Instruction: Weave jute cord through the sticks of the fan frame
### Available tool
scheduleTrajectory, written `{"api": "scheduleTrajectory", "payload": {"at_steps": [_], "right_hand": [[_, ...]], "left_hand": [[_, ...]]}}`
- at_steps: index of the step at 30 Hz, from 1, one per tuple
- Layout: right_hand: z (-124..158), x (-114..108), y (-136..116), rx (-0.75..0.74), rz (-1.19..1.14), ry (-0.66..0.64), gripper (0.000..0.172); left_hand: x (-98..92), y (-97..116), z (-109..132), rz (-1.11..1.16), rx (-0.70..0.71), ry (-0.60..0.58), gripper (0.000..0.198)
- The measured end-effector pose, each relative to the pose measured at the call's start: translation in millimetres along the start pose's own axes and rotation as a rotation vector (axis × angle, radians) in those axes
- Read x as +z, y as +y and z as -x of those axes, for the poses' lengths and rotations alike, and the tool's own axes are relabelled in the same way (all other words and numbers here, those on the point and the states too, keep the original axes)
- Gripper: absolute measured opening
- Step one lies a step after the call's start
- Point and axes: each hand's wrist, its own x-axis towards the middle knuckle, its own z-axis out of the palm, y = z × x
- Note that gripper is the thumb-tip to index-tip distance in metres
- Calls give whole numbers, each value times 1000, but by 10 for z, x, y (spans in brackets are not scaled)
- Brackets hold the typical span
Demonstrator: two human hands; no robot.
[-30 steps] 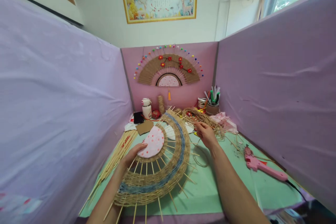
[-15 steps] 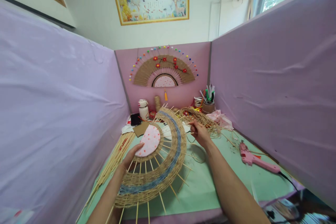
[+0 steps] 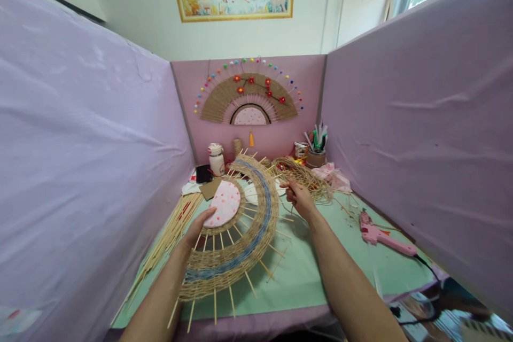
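A half-round woven fan (image 3: 240, 256) of tan twine with a blue band is held up, tilted, over the table. Thin bamboo sticks radiate through it and poke out past the rim. Its pale pink dotted centre (image 3: 224, 203) lies under the thumb of my left hand (image 3: 200, 227), which is closed around the inner edge; the fingers behind are hidden. At the fan's upper right rim, my right hand (image 3: 298, 196) is pinched beside the stick ends. A thin strand of twine (image 3: 292, 209) hangs at its fingers, partly hidden.
A pink glue gun (image 3: 385, 238) with a cord lies at the right. Bamboo sticks (image 3: 168, 246) lie along the left. Behind are a twine heap (image 3: 306, 179), a white bottle (image 3: 216, 159) and a tool pot (image 3: 316, 157). A finished fan (image 3: 250, 96) hangs on the back panel.
The view has tipped down slightly, so the scene sits higher. My right hand has shifted slightly closer to the fan's rim. My left hand keeps the same grip.
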Motion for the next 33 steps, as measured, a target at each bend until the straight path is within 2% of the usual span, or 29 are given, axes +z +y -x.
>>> {"api": "scheduleTrajectory", "payload": {"at_steps": [8,13,19,26,33], "right_hand": [[-39,-49,13,-139,104,160,40],[-15,-56,14,-173,171,203,35],[28,-31,9,-128,209,115,29],[37,-11,-3,17,77,-52,28],[21,-9,19,37,-56,-67,29]], "left_hand": [[-105,-63,-163,4,71,-31,36],[-117,-99,-206,17,86,-18,30],[-23,-53,-120,30,132,31,26],[2,-21,-68,84,124,37,27],[30,-18,-66,117,155,65,24]]}}
